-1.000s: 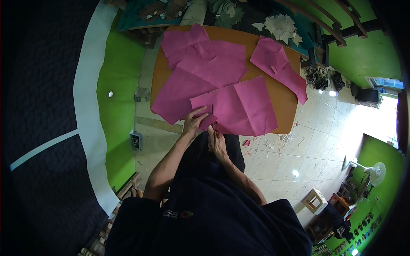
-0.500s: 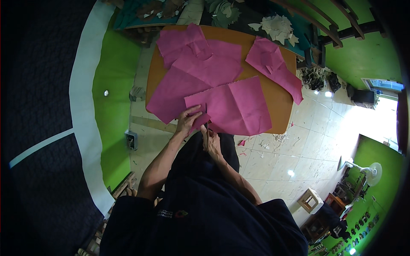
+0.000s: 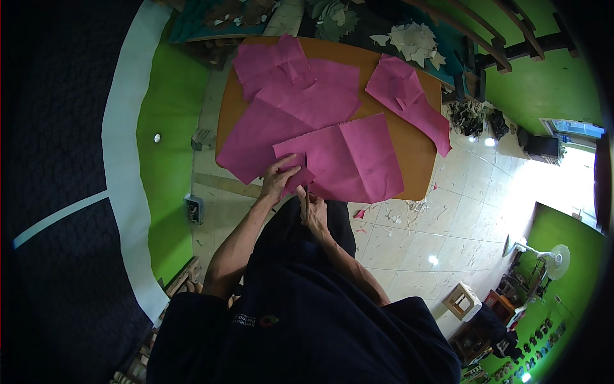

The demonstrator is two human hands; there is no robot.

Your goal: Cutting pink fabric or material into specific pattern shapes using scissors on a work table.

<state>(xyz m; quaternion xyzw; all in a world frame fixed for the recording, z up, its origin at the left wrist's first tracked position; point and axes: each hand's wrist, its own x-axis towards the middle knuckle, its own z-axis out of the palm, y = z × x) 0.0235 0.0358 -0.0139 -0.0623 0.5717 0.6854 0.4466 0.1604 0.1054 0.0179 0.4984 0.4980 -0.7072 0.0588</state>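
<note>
A pink leather-like sheet (image 3: 352,157) with fold creases lies over the near edge of the table. My left hand (image 3: 276,181) pinches a small flap at its lower left corner, fingers on top. Just right of it, my right hand (image 3: 314,212) is closed around what look like dark scissors (image 3: 308,189), their blades at the sheet's near edge and the handles mostly hidden in my fingers. A dark slit runs up the sheet beside my left fingertips. Under and behind lies a larger pink piece (image 3: 275,128).
The brown table (image 3: 417,168) also carries another pink piece (image 3: 409,96) at the right, hanging past the edge. Pale offcuts (image 3: 412,43) are heaped beyond it. Scraps litter the tiled floor (image 3: 409,249). A white fan (image 3: 558,261) stands at right.
The whole view has shifted slightly left. My right hand's grip has changed a little at the sheet's edge; my left hand keeps its pinch on the flap.
</note>
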